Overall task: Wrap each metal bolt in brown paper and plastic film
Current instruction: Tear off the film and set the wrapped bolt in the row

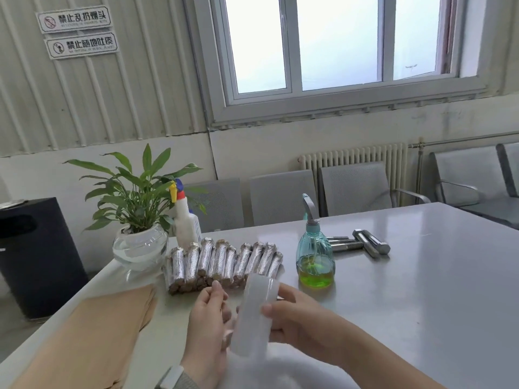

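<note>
Film roll [254, 313] stands between both hands, right hand [292, 315] gripping it, left hand [209, 318] curled alongside.

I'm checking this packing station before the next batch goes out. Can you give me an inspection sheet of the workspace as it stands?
Surface: pale glossy table, no spills seen.
Job's things: wrapped bolts stacked in a row; bare bolts lying loose behind the green spray bottle; brown paper sheets at the near left; roll of plastic film held upright.
Clutter: potted plant in a glass bowl, white spray bottle.
Hands: left hand beside the roll, what it holds cannot be told; right hand grips the roll.
Cables: nothing seen.
Surroundings: window, radiator, grey chairs, black bin, two wall signs.
</note>
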